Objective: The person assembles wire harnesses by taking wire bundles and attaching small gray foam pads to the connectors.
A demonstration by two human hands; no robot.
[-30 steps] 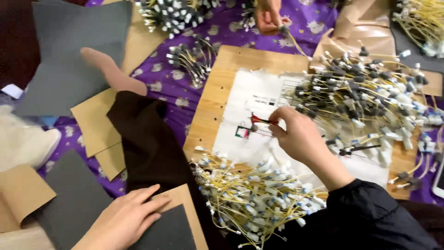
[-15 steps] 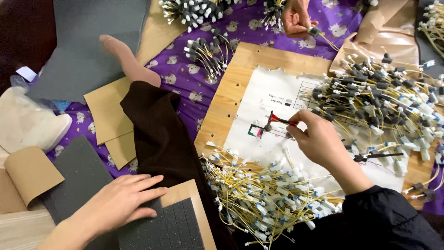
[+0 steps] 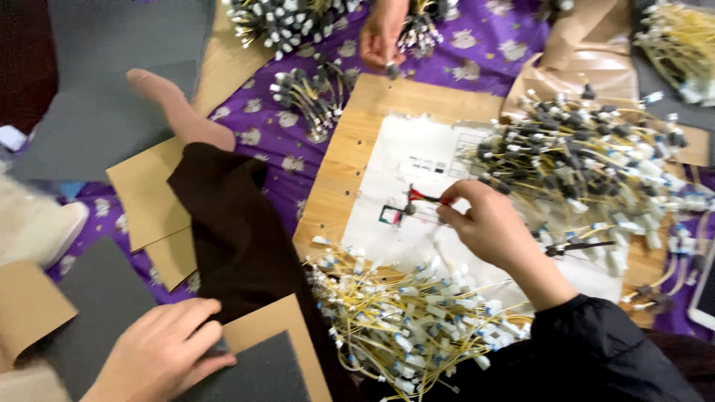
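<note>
My right hand (image 3: pixel 488 223) pinches a small red-tipped wire piece (image 3: pixel 421 196) over a white paper sheet (image 3: pixel 417 171) taped to a wooden board (image 3: pixel 350 149). A heap of yellow wires with white plugs (image 3: pixel 402 320) lies just below that hand. A second heap with dark plugs (image 3: pixel 588 179) spreads to its right. My left hand (image 3: pixel 160 353) rests flat on a grey foam sheet (image 3: pixel 261 376) at the lower left, fingers apart, holding nothing. My outstretched leg in dark trousers (image 3: pixel 231 238) lies between the two hands.
Another person's hand (image 3: pixel 381 33) works at the top on small wire bundles (image 3: pixel 313 97) over a purple patterned cloth (image 3: pixel 261 112). Brown cardboard pieces (image 3: pixel 149 193) and a large grey foam sheet (image 3: pixel 104 82) lie at the left. A phone (image 3: pixel 704 294) sits at the right edge.
The view has shifted slightly. My left hand has slid a little on the foam sheet. My right hand stays at the red-tipped piece on the paper.
</note>
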